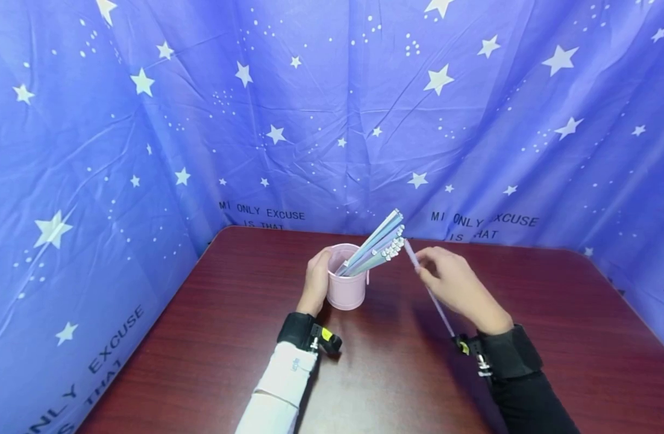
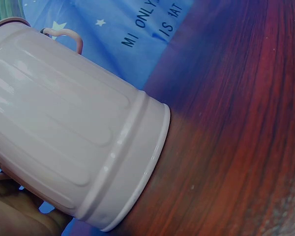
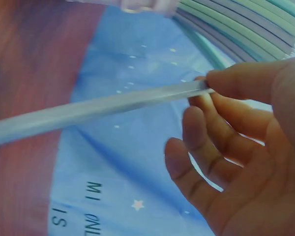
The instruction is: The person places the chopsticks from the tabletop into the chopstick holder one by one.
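A pale pink metal bucket (image 1: 346, 294) with small handles stands on the table in the head view. My left hand (image 1: 315, 282) holds it from the left, thumb by the rim, its other fingers mostly hidden. In the left wrist view the bucket's ribbed side (image 2: 73, 113) fills much of the picture. A bundle of slim pastel sticks (image 1: 372, 244) with whitish ends leans out of the bucket to the right. To the right of the bundle, my right hand (image 1: 446, 277) pinches one slim lilac stick (image 3: 98, 109) between thumb and fingertips. That stick slants down toward the wrist.
The dark red wooden table (image 1: 202, 361) runs back to a blue curtain (image 1: 332, 120) with white stars and lettering. The curtain also hangs along the left side. Each wrist wears a black strap (image 1: 510, 352) with a small device on it.
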